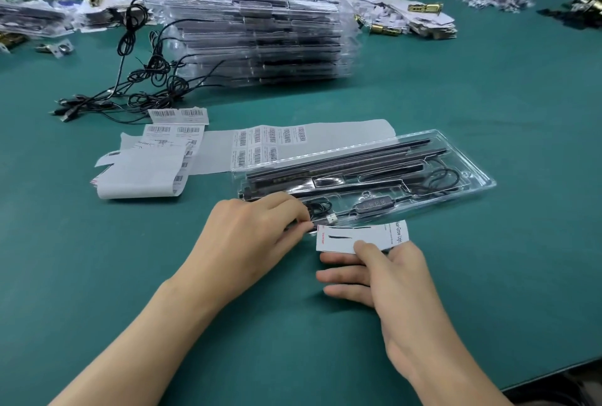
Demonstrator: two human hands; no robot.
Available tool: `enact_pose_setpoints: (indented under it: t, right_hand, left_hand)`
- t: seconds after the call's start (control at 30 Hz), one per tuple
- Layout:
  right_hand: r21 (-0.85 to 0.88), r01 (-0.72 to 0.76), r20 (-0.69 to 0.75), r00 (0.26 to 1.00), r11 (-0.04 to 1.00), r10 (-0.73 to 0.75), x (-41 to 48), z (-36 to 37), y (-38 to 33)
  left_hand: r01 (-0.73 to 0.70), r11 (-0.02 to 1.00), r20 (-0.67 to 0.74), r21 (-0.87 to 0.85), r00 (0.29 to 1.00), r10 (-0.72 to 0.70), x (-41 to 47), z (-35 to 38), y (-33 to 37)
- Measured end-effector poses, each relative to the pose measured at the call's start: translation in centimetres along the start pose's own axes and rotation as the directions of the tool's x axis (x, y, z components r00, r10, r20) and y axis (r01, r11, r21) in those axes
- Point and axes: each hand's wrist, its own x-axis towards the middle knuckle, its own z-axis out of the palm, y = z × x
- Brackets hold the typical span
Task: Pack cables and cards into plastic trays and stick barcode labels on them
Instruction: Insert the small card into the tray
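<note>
Clear plastic tray point(482, 182), centre right of frame, lies flat on the green counter point(456, 96). It holds long black bars, a coiled black cable point(443, 177) and an inline controller. White printed card point(374, 233) sits just below the tray's near edge, pinched between the thumb and spread fingers of the right hand point(391, 278). Left hand point(247, 233) is at the tray's near-left corner, fingers bunched together; what they pinch cannot be told.

Teal table point(488, 96), clear tray point(469, 158) of black cable point(439, 177), white barcode-striped labels point(270, 144).
</note>
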Motion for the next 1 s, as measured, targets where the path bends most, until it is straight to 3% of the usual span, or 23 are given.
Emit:
enact_pose_setpoints:
  t: [0.47, 0.7, 1.0]
  right_hand:
    - [0.036, 0.034, -0.022, 0.999, 0.999, -0.033, -0.1, 1.5, 0.7]
    - [-0.126, 0.125, -0.059, 0.989, 0.984, -0.133, 0.0, 1.6, 1.1]
    - [0.184, -0.034, 0.025, 0.999, 0.982, 0.03, 0.2, 3.1, 0.4]
  left_hand:
    - [0.008, 1.0, -0.001, 0.007, 1.0, -0.008, 0.3, -0.3, 0.1]
    - [0.023, 1.0, 0.011, 0.004, 1.0, -0.023, 0.5, -0.5, 0.2]
    - [0.033, 0.999, 0.012, -0.001, 0.999, -0.033, 0.6, -0.5, 0.3]
